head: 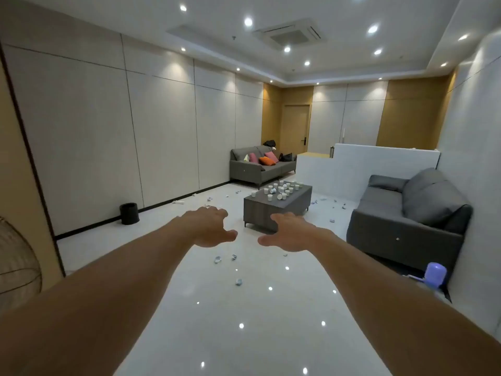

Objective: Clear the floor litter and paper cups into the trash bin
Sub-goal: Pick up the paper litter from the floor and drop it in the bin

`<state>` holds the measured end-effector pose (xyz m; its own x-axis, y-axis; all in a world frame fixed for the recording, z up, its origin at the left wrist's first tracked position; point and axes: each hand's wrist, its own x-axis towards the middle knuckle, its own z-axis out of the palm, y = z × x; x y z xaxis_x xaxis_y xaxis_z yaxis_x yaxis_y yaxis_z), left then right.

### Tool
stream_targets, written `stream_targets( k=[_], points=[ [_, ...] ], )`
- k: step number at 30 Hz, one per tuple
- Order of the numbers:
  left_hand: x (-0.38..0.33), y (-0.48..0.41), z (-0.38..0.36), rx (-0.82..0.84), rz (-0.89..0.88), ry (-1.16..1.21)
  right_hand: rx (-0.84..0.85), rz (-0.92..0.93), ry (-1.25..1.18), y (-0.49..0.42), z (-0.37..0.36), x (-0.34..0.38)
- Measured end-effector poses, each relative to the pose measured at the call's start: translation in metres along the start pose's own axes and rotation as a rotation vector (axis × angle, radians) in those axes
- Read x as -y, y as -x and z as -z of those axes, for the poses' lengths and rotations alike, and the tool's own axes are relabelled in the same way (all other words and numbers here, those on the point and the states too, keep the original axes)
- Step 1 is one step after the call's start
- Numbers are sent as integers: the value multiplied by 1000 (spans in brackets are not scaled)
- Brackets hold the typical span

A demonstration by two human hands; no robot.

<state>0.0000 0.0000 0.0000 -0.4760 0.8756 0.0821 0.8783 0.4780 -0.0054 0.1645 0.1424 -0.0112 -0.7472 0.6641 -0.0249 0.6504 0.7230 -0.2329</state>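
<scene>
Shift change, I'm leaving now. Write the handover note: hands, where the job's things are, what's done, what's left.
Left hand and right hand: both open, holding nothing, stretched out in front.
Trash bin: black, standing against the left wall.
Paper cups: many on the grey coffee table, some tipped over.
Floor litter: crumpled scraps on the tiles below the hands, along the left wall and near the dark sofa.
Done: nothing visibly cleared.
Left: get all the litter and cups into the bin.
</scene>
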Motion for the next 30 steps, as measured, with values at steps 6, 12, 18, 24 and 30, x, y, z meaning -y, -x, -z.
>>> stream_targets(
  k=[6,12,18,24,30],
  points=[
    [30,-81,-19,25,15,5,9,-7,17,-93,-11,1],
    [70,-179,-29,48,4,29,-16,-30,2,-200,-8,3],
    [94,-283,-38,63,-5,29,-19,-42,-6,-295,-10,-11],
    [93,-405,-59,55,-8,36,-24,-37,-6,-407,-8,-55],
    [83,-523,-75,62,37,48,-17,-4,9,-526,11,-104]
  ],
)
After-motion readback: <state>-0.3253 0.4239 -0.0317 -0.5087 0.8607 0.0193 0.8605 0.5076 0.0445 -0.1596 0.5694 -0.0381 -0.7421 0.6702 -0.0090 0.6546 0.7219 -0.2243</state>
